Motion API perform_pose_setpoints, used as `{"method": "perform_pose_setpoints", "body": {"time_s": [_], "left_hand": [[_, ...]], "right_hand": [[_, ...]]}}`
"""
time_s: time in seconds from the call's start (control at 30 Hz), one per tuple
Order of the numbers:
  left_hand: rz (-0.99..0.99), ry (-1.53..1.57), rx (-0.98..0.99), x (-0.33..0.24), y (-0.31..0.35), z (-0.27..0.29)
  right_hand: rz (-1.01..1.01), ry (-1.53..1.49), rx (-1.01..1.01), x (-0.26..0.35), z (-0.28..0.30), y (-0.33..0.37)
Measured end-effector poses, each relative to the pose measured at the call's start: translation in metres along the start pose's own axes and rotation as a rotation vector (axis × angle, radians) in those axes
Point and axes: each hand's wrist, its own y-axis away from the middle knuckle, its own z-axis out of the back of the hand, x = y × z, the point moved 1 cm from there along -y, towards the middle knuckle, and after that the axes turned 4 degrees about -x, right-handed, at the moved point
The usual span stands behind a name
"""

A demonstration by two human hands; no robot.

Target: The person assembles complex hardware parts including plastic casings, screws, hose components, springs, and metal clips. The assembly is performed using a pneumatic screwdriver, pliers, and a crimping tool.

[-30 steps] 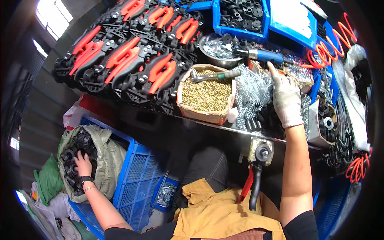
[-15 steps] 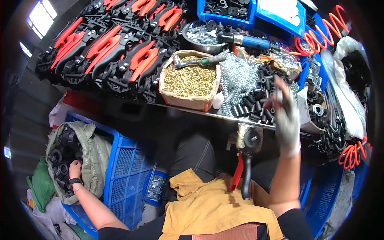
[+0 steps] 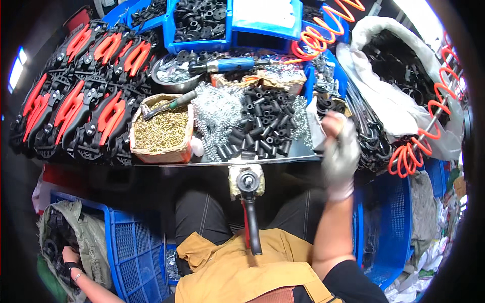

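My right hand, in a pale glove with bare fingertips, reaches over a small open carton of black ring-shaped parts at the table's right. Its fingers are blurred, and whether they hold anything is unclear. At lower left my left hand is inside a grey-green woven sack among black plastic parts; its fingers are mostly hidden. Between my knees and the table edge, a tool with a black handle and a red handle sits on a small holder, with a round black piece on top.
Black sleeves, springs and a carton of brass-coloured screws lie along the table. Red-and-black hand tools are stacked at left. A blue power driver hangs on a coiled orange hose. Blue crates flank my legs.
The view has swung to the right. My right hand has gone from above the black sleeves to the carton of ring-shaped parts. My left hand stays in the sack.
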Motion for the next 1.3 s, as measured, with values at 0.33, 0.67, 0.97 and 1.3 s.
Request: {"method": "perform_pose_setpoints", "body": {"time_s": [0.33, 0.67, 0.97, 1.3], "left_hand": [[0.225, 0.497, -0.757, -0.103, 0.035, 0.117], [-0.364, 2.145, 0.651, -0.423, 0.202, 0.163], [-1.063, 1.636, 0.339, -0.582, 0.249, 0.148], [-1.128, 1.430, 0.130, -0.585, 0.250, 0.144]], "right_hand": [[-0.046, 1.049, 0.903, -0.124, 0.034, -0.066], [0.210, -0.089, 0.563, 0.013, 0.023, -0.017], [-0.078, -0.096, 0.645, 0.072, -0.018, 0.044], [-0.237, -0.201, 0.549, 0.042, -0.014, 0.006]]}}
